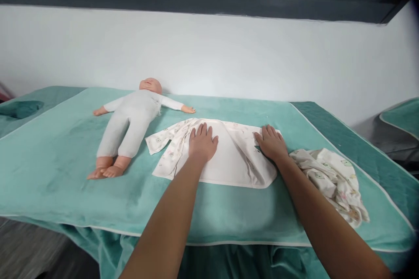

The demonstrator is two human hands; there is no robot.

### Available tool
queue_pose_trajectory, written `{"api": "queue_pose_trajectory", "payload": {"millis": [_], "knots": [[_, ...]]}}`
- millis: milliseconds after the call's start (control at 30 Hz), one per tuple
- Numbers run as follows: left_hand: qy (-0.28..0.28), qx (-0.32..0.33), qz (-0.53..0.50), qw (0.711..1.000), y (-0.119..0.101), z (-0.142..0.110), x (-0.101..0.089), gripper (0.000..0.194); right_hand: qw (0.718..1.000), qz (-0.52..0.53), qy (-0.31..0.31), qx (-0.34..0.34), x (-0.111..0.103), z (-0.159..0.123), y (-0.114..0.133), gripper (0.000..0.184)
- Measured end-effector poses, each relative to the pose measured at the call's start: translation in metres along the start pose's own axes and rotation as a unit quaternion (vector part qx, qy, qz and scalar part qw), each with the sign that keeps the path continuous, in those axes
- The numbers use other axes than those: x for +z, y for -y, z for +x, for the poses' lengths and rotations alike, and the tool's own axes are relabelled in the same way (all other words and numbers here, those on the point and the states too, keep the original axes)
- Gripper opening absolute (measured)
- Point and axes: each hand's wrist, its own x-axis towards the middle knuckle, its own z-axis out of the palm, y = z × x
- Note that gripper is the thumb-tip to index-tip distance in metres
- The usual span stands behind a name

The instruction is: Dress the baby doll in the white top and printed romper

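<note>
A white printed baby garment (229,157) lies spread flat on the teal blanket (65,174). My left hand (202,141) rests flat on its middle, fingers stretched out. My right hand (271,143) presses palm down on the garment's right edge, fingers apart. A baby doll (131,122) in a pale grey suit lies on its back to the left, arms out, feet toward me. Neither hand holds anything.
A crumpled white printed cloth (330,181) sits on the blanket at the right, beside my right forearm. The blanket covers a table that stands against a white wall (229,61). A darker teal pad (19,108) lies at the far left.
</note>
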Motion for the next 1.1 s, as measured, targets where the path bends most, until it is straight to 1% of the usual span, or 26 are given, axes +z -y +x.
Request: {"api": "queue_pose_trajectory", "payload": {"millis": [67, 167, 267, 333, 400, 433, 467, 500, 533, 567, 600, 667, 700, 733, 767, 800, 867, 933, 967, 1033, 1100], "knots": [[-0.001, 0.003, -0.005, 1.0, 0.001, 0.0, -0.001, 0.067, 1.0, 0.002, -0.002, 0.011, -0.002, -0.008, 0.004, 0.069], [0.001, 0.005, -0.016, 1.0, 0.0, -0.003, -0.007, 0.066, 0.999, 0.01, 0.014, 0.04, -0.006, -0.024, 0.007, 0.067], [0.009, 0.018, -0.03, 0.999, 0.0, -0.017, -0.016, 0.066, 0.999, 0.007, 0.024, 0.044, -0.006, -0.041, 0.0, 0.066], [0.02, 0.042, -0.037, 0.998, 0.002, -0.038, -0.019, 0.067, 0.999, 0.001, 0.042, 0.024, -0.006, -0.05, -0.006, 0.062], [0.032, 0.085, -0.051, 0.995, 0.006, -0.069, -0.021, 0.069, 0.999, -0.004, 0.049, 0.01, -0.011, -0.055, -0.005, 0.059], [0.04, 0.109, -0.065, 0.991, 0.008, -0.085, -0.022, 0.07, 0.999, -0.009, 0.035, 0.0, -0.016, -0.056, 0.002, 0.058], [0.039, 0.116, -0.078, 0.989, 0.011, -0.101, -0.024, 0.07, 1.0, -0.013, 0.01, -0.013, -0.021, -0.054, 0.013, 0.059], [0.045, 0.124, -0.093, 0.987, 0.015, -0.115, -0.029, 0.07, 0.999, -0.016, -0.023, -0.034, -0.028, -0.051, 0.03, 0.06], [0.058, 0.134, -0.112, 0.983, 0.019, -0.127, -0.036, 0.069, 0.997, -0.011, -0.05, -0.06, -0.035, -0.046, 0.052, 0.061], [0.064, 0.139, -0.132, 0.979, 0.025, -0.134, -0.045, 0.068, 0.994, 0.005, -0.066, -0.087, -0.042, -0.039, 0.079, 0.062], [0.052, 0.135, -0.149, 0.978, 0.033, -0.139, -0.057, 0.065, 0.99, 0.032, -0.067, -0.116, -0.047, -0.031, 0.109, 0.063], [-0.042, 0.093, -0.159, 0.982, 0.057, -0.138, -0.084, 0.059, 0.982, 0.097, -0.043, -0.156, -0.054, -0.012, 0.176, 0.063], [-0.093, 0.063, -0.148, 0.983, 0.074, -0.134, -0.097, 0.056, 0.976, 0.134, -0.025, -0.167, -0.055, -0.002, 0.21, 0.064], [-0.132, 0.03, -0.131, 0.982, 0.094, -0.129, -0.108, 0.055, 0.97, 0.171, -0.001, -0.174, -0.054, 0.008, 0.243, 0.064], [-0.158, -0.007, -0.112, 0.981, 0.117, -0.123, -0.117, 0.054, 0.964, 0.2, 0.027, -0.175, -0.051, 0.017, 0.274, 0.064], [-0.165, -0.039, -0.096, 0.981, 0.142, -0.118, -0.123, 0.056, 0.961, 0.209, 0.037, -0.178, -0.047, 0.026, 0.303, 0.064], [-0.147, -0.095, -0.075, 0.982, 0.192, -0.107, -0.125, 0.063, 0.956, 0.218, 0.049, -0.189, -0.037, 0.042, 0.354, 0.065], [-0.115, -0.147, -0.076, 0.979, 0.237, -0.098, -0.117, 0.068, 0.955, 0.218, 0.056, -0.194, -0.025, 0.056, 0.397, 0.067], [-0.098, -0.163, -0.085, 0.978, 0.255, -0.093, -0.111, 0.07, 0.955, 0.219, 0.06, -0.193, -0.019, 0.064, 0.415, 0.068], [-0.084, -0.178, -0.114, 0.974, 0.283, -0.082, -0.098, 0.073, 0.956, 0.22, 0.066, -0.182, -0.009, 0.08, 0.444, 0.072], [-0.087, -0.181, -0.138, 0.97, 0.299, -0.071, -0.091, 0.075, 0.959, 0.221, 0.074, -0.161, 0.0, 0.099, 0.463, 0.076]]}}
